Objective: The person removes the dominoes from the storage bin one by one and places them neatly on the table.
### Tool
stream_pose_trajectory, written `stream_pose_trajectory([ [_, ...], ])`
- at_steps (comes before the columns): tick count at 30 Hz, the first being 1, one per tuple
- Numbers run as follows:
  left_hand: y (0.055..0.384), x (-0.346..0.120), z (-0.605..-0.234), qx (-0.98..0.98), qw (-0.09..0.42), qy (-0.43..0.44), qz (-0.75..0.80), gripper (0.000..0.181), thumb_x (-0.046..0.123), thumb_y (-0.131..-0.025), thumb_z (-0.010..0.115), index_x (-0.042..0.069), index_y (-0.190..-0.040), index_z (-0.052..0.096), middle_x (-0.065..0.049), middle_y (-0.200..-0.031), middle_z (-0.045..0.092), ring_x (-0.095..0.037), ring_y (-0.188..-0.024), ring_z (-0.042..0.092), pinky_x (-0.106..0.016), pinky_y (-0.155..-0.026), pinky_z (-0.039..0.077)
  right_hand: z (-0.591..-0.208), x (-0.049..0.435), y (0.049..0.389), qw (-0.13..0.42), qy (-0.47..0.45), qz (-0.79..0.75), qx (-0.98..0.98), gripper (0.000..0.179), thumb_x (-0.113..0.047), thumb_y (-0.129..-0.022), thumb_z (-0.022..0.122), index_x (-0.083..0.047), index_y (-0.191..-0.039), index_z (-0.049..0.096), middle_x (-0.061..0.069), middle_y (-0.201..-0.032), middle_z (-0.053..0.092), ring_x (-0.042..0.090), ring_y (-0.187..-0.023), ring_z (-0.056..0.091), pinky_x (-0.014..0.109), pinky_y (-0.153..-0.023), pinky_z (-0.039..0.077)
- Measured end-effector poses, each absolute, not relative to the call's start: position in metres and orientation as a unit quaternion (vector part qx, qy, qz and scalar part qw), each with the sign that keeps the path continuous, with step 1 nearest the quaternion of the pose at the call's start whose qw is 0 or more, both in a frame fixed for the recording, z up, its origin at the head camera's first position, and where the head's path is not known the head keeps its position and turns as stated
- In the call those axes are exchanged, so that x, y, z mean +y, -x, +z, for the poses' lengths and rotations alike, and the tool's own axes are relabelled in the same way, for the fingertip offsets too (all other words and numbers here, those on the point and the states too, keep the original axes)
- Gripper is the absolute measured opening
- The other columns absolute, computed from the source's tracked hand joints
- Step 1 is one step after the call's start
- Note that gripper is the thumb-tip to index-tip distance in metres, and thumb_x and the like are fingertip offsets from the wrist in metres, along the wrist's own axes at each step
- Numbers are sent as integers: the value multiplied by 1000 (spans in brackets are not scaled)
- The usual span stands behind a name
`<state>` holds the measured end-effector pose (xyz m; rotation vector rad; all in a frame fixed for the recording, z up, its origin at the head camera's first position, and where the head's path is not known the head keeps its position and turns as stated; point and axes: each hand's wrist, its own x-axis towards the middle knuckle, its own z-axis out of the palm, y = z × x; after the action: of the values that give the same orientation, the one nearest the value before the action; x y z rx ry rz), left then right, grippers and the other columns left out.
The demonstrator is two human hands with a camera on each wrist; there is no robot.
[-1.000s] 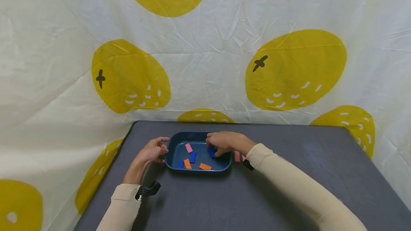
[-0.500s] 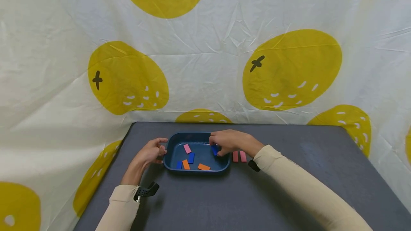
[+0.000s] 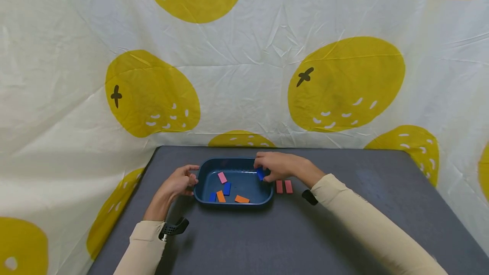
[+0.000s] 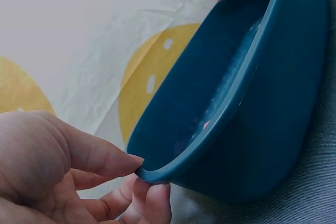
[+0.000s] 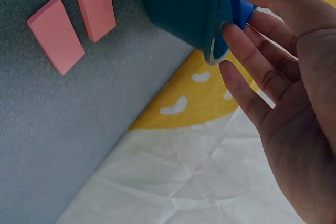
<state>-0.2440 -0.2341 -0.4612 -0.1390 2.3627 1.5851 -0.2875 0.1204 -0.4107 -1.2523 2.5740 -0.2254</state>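
A dark teal tray (image 3: pixel 244 173) with raised sides stands on the grey table. My left hand (image 3: pixel 178 183) pinches its left rim between thumb and fingers, which the left wrist view shows closely. Over the tray's right end, my right hand (image 3: pixel 284 166) pinches a blue block (image 5: pixel 241 4) between thumb and fingers, at about rim height. Inside the tray lie a pink block (image 3: pixel 222 177), two blue blocks, one of them a blue block (image 3: pixel 227 189) near the middle, and two orange blocks, including an orange block (image 3: pixel 242 199) near the front wall.
Just right of the tray, two pink blocks lie side by side on the table, the nearer to it a pink block (image 3: pixel 279 186). Behind the grey table (image 3: pixel 244 241) hangs a white cloth (image 3: pixel 244 96) printed with yellow shapes.
My right hand has lifted the blue block from the tray floor and moved it right and up toward the right rim. The left hand keeps its place on the rim.
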Motion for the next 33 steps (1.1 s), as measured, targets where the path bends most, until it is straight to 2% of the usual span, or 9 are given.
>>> stream_pose_trajectory([
  [9,244,-234,-460,818,147,56,553,54,-5,-96,57,4,-148,46,-15,-106,52,-34,-99,56,-38,-64,55,-405,136,285,123,431,-93,889,43,-18,-90,77,-5,-130,64,7,-117,57,21,-106,64,34,-89,55],
  [22,244,-233,-457,820,150,55,550,52,-4,-98,55,4,-148,45,-15,-105,53,-32,-96,57,-39,-65,55,-411,165,284,97,426,-96,894,39,-19,-87,81,-6,-122,68,4,-111,58,25,-102,63,34,-88,55],
  [33,245,-235,-461,820,148,59,550,52,-5,-97,53,6,-148,46,-15,-105,53,-29,-93,55,-38,-65,55,-421,188,280,108,405,-110,901,40,-19,-87,81,-6,-122,68,4,-112,59,25,-103,65,40,-91,55],
])
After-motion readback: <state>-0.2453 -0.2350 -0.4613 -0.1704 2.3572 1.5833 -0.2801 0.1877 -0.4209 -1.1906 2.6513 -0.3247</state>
